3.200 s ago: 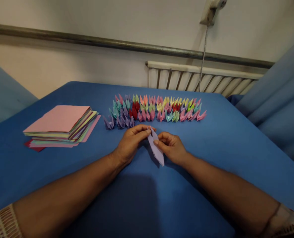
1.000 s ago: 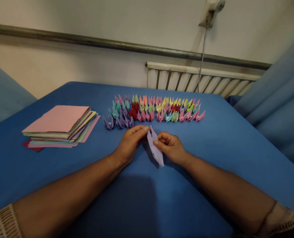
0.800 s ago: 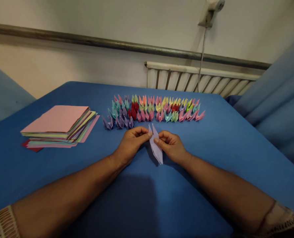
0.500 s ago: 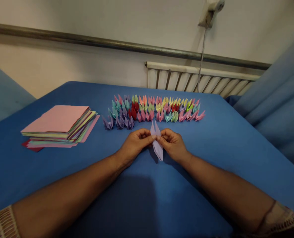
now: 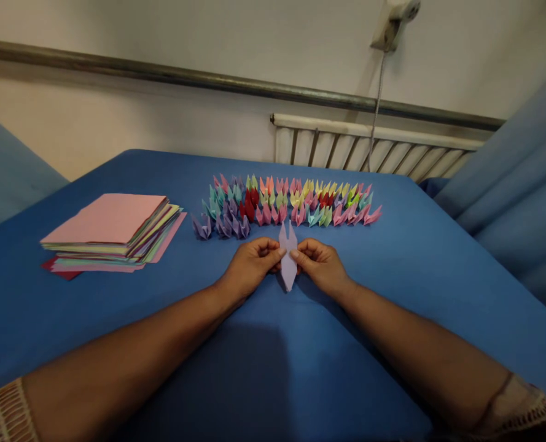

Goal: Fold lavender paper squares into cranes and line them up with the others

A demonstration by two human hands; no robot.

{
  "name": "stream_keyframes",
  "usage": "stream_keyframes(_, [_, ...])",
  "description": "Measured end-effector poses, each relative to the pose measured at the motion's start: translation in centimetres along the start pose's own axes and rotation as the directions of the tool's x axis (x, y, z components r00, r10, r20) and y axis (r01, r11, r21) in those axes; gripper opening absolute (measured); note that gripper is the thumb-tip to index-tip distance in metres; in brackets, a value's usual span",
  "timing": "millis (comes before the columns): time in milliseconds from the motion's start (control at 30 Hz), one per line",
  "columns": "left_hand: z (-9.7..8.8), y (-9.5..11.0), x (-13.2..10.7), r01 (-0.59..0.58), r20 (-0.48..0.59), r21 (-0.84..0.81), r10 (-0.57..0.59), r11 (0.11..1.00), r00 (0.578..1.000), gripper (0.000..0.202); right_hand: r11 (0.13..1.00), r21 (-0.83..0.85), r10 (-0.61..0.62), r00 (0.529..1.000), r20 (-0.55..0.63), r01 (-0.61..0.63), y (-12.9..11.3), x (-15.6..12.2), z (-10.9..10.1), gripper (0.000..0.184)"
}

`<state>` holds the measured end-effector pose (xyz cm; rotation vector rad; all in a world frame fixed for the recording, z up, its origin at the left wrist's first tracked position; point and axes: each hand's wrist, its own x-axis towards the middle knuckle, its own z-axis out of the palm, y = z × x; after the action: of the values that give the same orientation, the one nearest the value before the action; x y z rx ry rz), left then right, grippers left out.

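A pale lilac folded origami paper (image 5: 288,270) is held upright between both hands, its two narrow points facing away from me and a single broader tip facing me. My left hand (image 5: 254,264) pinches its left edge between thumb and fingers. On the right edge, my right hand (image 5: 321,264) grips it the same way, thumb on top. Just beyond the hands stand rows of small folded paper cranes (image 5: 270,213) in pink, red, yellow, green, turquoise and purple.
A stack of coloured square paper (image 5: 107,221), pink on top, lies at the left of the blue table (image 5: 236,380). Behind are a wall rail (image 5: 185,77), a radiator (image 5: 346,141) and a socket with a cord (image 5: 386,34). A blue curtain (image 5: 526,172) hangs at the right.
The lilac paper's near end has closed from slightly parted layers into one flat tip, and it has straightened. My hands stay in nearly the same place, thumbs now farther apart.
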<state>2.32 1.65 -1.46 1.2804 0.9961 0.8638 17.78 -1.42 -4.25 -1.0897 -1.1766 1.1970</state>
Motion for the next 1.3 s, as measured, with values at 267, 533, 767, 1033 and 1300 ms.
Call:
stream_keyframes(267, [-0.1, -0.1, -0.1, -0.085, 0.015, 0.119, 0.084, 0.989, 0.996, 0.022, 0.997, -0.071, -0.003, 0.999, -0.054, -0.001, 0.1, -0.1, 0.2, 0.034])
stream_keyframes(533, [0.1, -0.5, -0.3, -0.050, 0.099, 0.024, 0.047, 0.998, 0.994, 0.014, 0.979, -0.200, -0.064, 0.994, -0.093, 0.045, 0.5, -0.1, -0.2, 0.028])
stream_keyframes(767, [0.1, -0.5, -0.4, -0.022, 0.086, -0.006, 0.022, 1.000, 0.996, 0.010, 0.998, -0.041, -0.056, 0.997, -0.045, 0.054, -0.2, -0.2, 0.1, 0.031])
stream_keyframes(1033, [0.0, -0.1, -0.3, -0.008, 0.032, -0.006, 0.008, 1.000, 0.999, 0.036, 0.999, 0.039, 0.028, 1.000, -0.005, -0.027, -0.4, 0.1, -0.4, 0.034])
stream_keyframes(1300, [-0.7, -1.1, 0.2, -0.209, 0.003, 0.176, 0.211, 0.962, 0.977, 0.023, 0.997, 0.029, 0.066, 0.998, 0.017, -0.066, -0.4, 0.2, -0.4, 0.032])
